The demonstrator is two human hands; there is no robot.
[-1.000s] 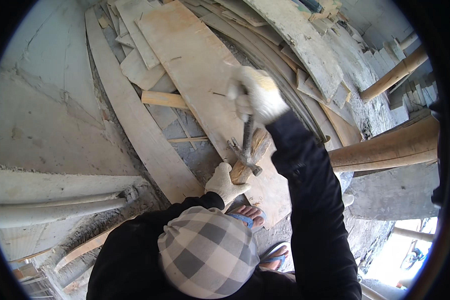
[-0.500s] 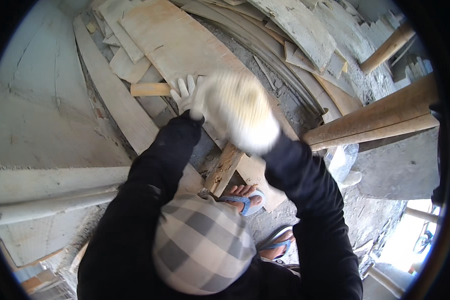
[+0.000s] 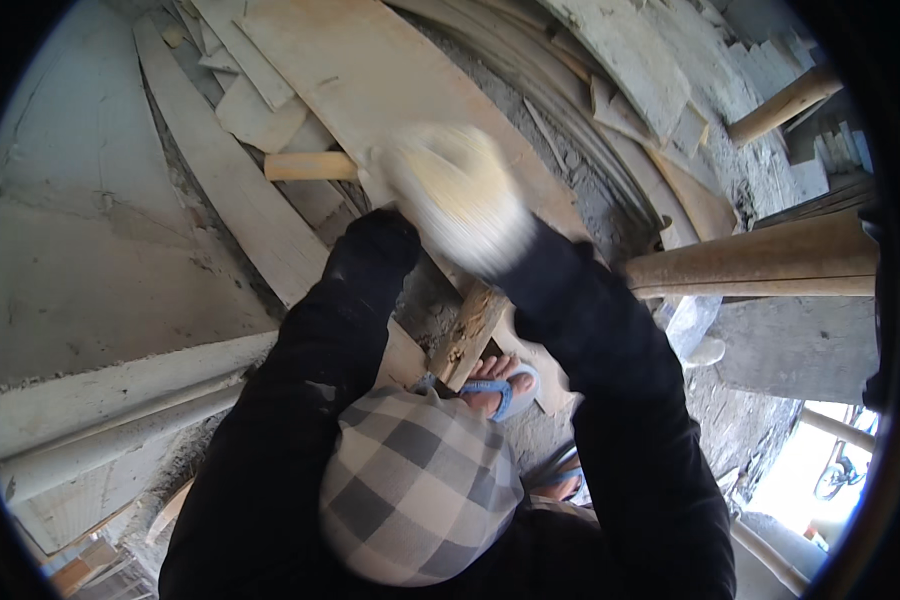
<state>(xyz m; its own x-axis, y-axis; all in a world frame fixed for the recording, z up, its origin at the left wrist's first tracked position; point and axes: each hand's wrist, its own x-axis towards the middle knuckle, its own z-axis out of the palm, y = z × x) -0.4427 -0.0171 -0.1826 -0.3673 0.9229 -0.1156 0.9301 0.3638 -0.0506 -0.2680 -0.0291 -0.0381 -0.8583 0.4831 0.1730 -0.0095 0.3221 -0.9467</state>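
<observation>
My right hand, in a pale work glove with a yellowish patch, is smeared by motion above a long wooden board. Its fingers cannot be made out, nor whether it holds anything. Behind it, most of my left hand is hidden; only a bit of white glove shows past the black sleeve. Close to that glove lies a short light-wood stick, its right end covered by the hands. Below the hands, a rough, worn timber piece slants toward my feet.
Broken boards are piled at the far left, beside a large grey panel. Long bent strips lie amid rubble beyond the board. A thick round pole juts in from the right, with a clear plastic bag near its end.
The right hand has shifted left and now covers the left hand, whose spread fingers showed before. The whole view has moved slightly.
</observation>
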